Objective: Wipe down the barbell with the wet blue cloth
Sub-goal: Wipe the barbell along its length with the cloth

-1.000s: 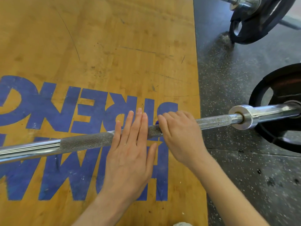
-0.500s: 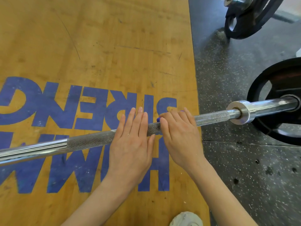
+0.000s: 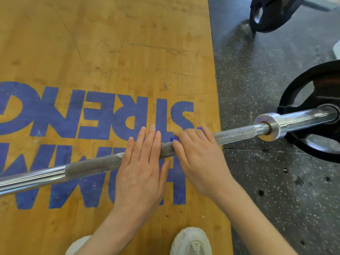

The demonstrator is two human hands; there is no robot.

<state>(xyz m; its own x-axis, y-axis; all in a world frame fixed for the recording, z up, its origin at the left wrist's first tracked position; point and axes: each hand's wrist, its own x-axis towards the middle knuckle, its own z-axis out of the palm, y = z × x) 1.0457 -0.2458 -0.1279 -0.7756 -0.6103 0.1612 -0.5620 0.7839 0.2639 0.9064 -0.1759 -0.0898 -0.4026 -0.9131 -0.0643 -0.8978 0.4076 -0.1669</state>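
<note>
The right hand's grip curls around the blue cloth on the barbell; the left hand lies flat, fingers straight. Floor lettering, upside down, partly reads "STRENG".

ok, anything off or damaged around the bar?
Nothing out of place. The wooden platform shows scratches and worn blue lettering. The blue cloth barely peeks from under the right hand on the barbell.
</note>
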